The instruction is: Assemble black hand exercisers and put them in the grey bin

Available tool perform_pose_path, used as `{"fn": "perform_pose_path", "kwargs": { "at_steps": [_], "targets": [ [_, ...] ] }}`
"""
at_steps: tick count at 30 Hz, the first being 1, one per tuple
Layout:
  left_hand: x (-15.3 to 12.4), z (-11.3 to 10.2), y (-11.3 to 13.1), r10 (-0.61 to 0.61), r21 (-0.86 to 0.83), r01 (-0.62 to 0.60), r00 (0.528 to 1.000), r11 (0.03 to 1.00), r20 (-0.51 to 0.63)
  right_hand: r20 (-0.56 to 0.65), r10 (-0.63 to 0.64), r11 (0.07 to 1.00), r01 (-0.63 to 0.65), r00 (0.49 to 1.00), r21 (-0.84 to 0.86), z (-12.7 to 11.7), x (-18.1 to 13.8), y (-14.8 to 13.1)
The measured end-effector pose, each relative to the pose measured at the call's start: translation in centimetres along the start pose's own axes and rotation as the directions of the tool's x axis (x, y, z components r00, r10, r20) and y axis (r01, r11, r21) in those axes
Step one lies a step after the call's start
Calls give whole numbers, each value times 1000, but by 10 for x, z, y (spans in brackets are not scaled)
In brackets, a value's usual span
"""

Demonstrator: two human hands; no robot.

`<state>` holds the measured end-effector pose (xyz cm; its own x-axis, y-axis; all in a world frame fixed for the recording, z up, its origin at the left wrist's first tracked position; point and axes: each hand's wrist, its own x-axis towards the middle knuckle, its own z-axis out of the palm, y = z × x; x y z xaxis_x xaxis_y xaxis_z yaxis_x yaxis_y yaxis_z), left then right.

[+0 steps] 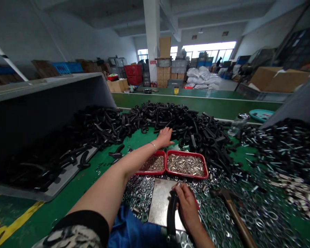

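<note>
My left hand (165,137) reaches forward over the red trays to the near edge of a heap of black plastic handles (167,115). Its thumb stands apart from the fingers, nothing shows in its grasp, and the fingertips are partly hidden. Low in front of me, my right hand (187,199) is closed around the upper end of a curved black handle (172,215). That handle is above a flat metal plate (158,198). Just beyond the plate, one red tray (206,168) holds small metal pins, and my left forearm partly covers another red tray (164,162).
Loose metal rings (214,210) surround the plate. A hammer (236,217) with a wooden handle lies to the right. Farther right are black parts with screws (289,148) and metal sleeves (305,196). A clear jar (237,124) stands behind. A grey bin (64,179) of handles is at left.
</note>
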<state>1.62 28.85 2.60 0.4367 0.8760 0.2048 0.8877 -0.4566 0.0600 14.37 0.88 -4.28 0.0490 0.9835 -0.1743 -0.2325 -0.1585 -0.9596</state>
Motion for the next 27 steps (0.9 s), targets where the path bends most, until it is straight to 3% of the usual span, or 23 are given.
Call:
{"fn": "perform_pose_path", "kwargs": {
  "at_steps": [5, 10, 16, 21, 24, 27],
  "targets": [
    [74, 26, 11, -26, -6, 26, 999, 1000, 37, 2, 63, 995, -63, 998, -74, -3, 4, 11],
    [88, 43, -7, -35, -33, 37, 997, 999, 71, -55, 63, 995, -67, 996, -75, 2, 4, 12],
    [49, 36, -33, 22, -27, -18, 991, 999, 129, -84, 71, 997, -72, 994, -9, 1, 0, 6],
    [-11, 10, -81, 52, -43, -41, 960, 998, 277, -55, 29, 1000, -28, 998, 13, -4, 4, 9],
    [-58, -10, -107, 14, -31, -3, 930, 1000, 367, -48, 19, 1000, -19, 999, 13, -4, 5, 6],
    [-93, -33, -123, -112, 36, 107, 887, 994, 448, -15, -4, 999, 5, 1000, 52, -4, 7, 4]
  ]
}}
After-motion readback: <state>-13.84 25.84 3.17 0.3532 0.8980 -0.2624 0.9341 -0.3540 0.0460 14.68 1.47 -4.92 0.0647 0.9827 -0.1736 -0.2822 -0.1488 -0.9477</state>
